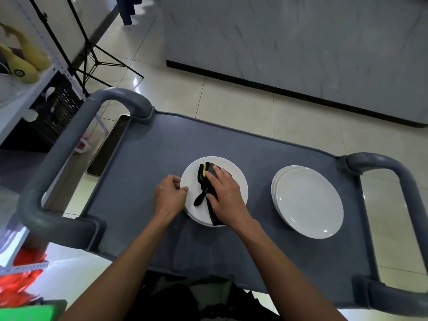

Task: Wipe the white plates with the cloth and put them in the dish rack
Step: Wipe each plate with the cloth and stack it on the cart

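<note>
A small stack of white plates (234,179) sits in the middle of the grey cart top (143,163). A black cloth with a yellow patch (203,179) lies on the top plate. My right hand (225,193) presses flat on the cloth, fingers fairly straight. My left hand (170,193) grips the left rim of the top plate, thumb on its upper face. A second stack of white plates (309,201) lies to the right, untouched. No dish rack is in view.
The cart has thick grey handles at the left (69,135) and right (398,181). A metal tray (108,147) sits below the left handle. A white shelf unit (27,93) and a black tripod (92,54) stand at left; a marble counter (301,49) stands beyond.
</note>
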### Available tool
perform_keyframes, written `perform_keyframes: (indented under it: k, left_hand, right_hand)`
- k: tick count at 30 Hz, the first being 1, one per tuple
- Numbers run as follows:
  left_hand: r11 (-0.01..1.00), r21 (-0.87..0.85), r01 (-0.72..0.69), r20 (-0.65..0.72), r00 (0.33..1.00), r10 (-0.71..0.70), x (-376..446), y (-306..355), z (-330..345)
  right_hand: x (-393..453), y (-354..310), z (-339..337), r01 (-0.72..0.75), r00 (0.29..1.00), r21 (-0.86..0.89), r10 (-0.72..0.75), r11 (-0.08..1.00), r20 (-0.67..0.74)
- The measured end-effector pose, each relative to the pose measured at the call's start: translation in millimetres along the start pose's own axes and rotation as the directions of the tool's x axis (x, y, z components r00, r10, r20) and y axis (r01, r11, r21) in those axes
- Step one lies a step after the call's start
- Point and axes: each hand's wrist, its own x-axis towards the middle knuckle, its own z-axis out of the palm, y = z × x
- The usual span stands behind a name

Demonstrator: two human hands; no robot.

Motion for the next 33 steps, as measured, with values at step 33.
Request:
perform_keyframes:
  k: [33]
  left_hand:
    - [0.860, -0.424, 0.285, 0.600, 0.800, 0.030, -12, 17, -39]
  right_hand:
    - [-54, -24, 27, 0.042, 0.981, 0.071, -0.028, 0.997, -0.189]
